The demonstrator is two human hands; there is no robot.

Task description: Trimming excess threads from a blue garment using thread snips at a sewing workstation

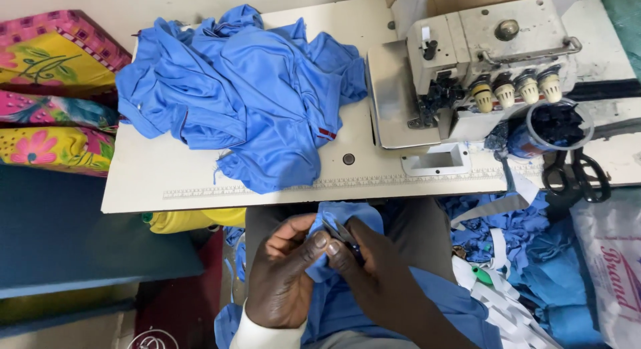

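**A:** What do we see at the bottom of the view?

**B:** We see both hands low in the lap. The left hand point(287, 275) is closed on a folded piece of blue fabric point(347, 219), thumb and fingers pinching its edge. The right hand point(374, 269) is closed too, pressing against the same fabric and gripping a small dark tool (we cannot tell what kind) between its fingertips. The fabric sits just below the table's front edge.

**A:** And on the table?

**B:** On the pale sewing table point(167, 179) lies a crumpled heap of blue garments point(247, 95), left of centre. To its right stands a cream overlock sewing machine point(467, 62) with four tension knobs. Beside the machine we find a round container of dark scraps point(557, 125) and black scissors point(575, 175). Blue offcuts point(521, 235) lie below, on the right.
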